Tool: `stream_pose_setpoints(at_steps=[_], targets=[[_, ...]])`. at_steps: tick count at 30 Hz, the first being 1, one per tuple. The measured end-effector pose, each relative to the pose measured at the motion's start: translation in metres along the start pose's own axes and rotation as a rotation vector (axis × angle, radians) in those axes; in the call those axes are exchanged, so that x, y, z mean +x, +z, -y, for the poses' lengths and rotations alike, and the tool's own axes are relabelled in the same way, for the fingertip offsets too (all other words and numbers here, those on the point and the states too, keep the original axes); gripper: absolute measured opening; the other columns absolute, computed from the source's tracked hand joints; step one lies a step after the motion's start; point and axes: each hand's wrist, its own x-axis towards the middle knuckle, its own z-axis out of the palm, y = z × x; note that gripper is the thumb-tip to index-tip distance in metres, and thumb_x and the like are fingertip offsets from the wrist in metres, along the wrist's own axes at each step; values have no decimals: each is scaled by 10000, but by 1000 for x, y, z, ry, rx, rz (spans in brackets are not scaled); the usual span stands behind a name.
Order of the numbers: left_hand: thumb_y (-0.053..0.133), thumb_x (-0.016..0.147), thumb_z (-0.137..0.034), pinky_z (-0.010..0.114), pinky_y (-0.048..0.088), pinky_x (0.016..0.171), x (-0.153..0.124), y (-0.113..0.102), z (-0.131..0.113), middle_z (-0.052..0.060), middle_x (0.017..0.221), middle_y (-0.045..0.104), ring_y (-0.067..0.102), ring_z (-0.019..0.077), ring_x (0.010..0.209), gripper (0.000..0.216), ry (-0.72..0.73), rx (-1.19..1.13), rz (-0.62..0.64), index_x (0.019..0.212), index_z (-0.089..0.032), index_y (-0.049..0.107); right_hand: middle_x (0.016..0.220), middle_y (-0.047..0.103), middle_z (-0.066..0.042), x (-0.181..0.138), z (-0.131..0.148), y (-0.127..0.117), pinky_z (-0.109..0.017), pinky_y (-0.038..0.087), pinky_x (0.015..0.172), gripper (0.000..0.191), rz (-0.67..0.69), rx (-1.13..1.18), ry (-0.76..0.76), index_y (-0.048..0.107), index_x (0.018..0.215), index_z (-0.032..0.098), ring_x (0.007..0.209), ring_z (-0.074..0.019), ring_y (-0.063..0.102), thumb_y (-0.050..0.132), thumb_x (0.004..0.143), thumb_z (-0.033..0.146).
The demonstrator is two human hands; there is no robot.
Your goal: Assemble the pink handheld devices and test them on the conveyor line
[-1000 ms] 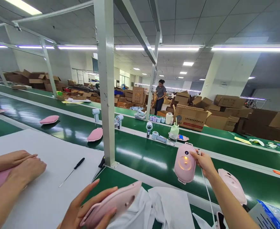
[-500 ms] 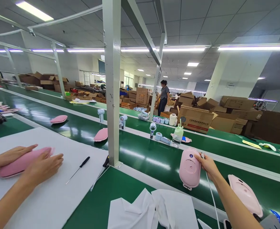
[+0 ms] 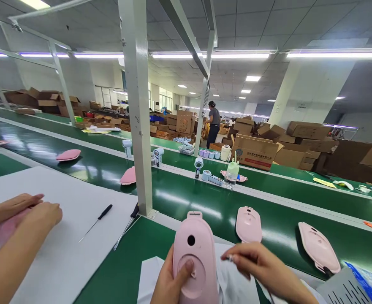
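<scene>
Head view, assembly line. The left hand (image 3: 169, 283) grips an upright pink oval device (image 3: 196, 257) at bottom centre, fingers wrapped behind it and the thumb pressed on its round front panel; a dark round hole shows near the device's top. The right hand (image 3: 255, 264), at 3 o'clock of the device and just beside it, has its fingertips pinched together on a small white part (image 3: 231, 258) too small to identify. White cloths (image 3: 236, 287) lie beneath both hands on the green bench (image 3: 119, 270). On the green conveyor belt (image 3: 205, 207), a second pink device (image 3: 248, 223) lies at 1 o'clock of the held one and a third pink device (image 3: 319, 248) lies farther off at 3 o'clock. At far left, a co-worker's two hands (image 3: 30, 215) press on a pink item on a white sheet (image 3: 65, 253); a black-handled screwdriver (image 3: 97, 221) lies on that sheet. A steel post (image 3: 138, 126) rises at 11 o'clock of the held device.
</scene>
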Motion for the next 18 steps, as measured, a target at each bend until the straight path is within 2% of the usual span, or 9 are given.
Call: stream_pose_setpoints(at_steps=[1, 5, 10, 11, 13, 15, 18], targets=[[715, 620, -650, 319, 524, 875, 3, 5, -6, 98, 1204, 640, 628, 285, 1046, 853, 1, -12, 39, 1287, -214, 409, 585, 575, 0, -10, 7, 7, -243, 360, 498, 339, 81, -38, 16, 796, 882, 196, 516, -133, 466, 621, 829, 481], [740, 627, -617, 261, 496, 788, 11, 17, -18, 56, 1101, 673, 620, 248, 990, 748, -4, 0, 126, 1212, -236, 472, 634, 608, -24, -24, 24, 15, -262, 387, 538, 355, 85, -194, -21, 783, 923, 224, 562, -168, 494, 504, 896, 443], [759, 623, -579, 261, 467, 807, 14, 15, -11, 34, 1015, 670, 608, 245, 978, 713, 53, 79, 149, 1176, -215, 495, 508, 558, 15, -20, 15, 20, -256, 353, 512, 317, 72, -308, -90, 766, 805, 235, 454, -141, 449, 489, 892, 363], [761, 616, -585, 266, 466, 817, 13, 14, -10, 32, 1018, 664, 603, 249, 984, 709, 56, 101, 147, 1164, -216, 503, 489, 541, 26, -20, 12, 22, -252, 355, 511, 285, 72, -289, -69, 753, 829, 236, 445, -140, 451, 499, 878, 353], [759, 601, -606, 273, 467, 834, 12, 12, -10, 36, 1063, 650, 591, 259, 1017, 730, 42, 118, 144, 1165, -220, 501, 481, 532, 43, -19, 8, 24, -244, 364, 511, 260, 98, -212, -8, 702, 999, 236, 451, -148, 469, 516, 853, 342], [742, 603, -635, 285, 474, 841, 9, 11, -12, 50, 1128, 631, 584, 272, 1049, 782, 11, 108, 133, 1205, -219, 468, 520, 559, 41, -19, 7, 25, -244, 385, 522, 367, 133, -151, 51, 605, 1179, 223, 488, -162, 506, 519, 845, 349], [708, 618, -673, 286, 474, 854, 3, 10, -16, 56, 1093, 637, 588, 260, 1021, 804, 26, 160, 115, 1217, -201, 451, 597, 624, 2, -16, 8, 22, -258, 430, 542, 407, 198, -172, 83, 578, 1213, 190, 521, -172, 546, 493, 865, 382]])
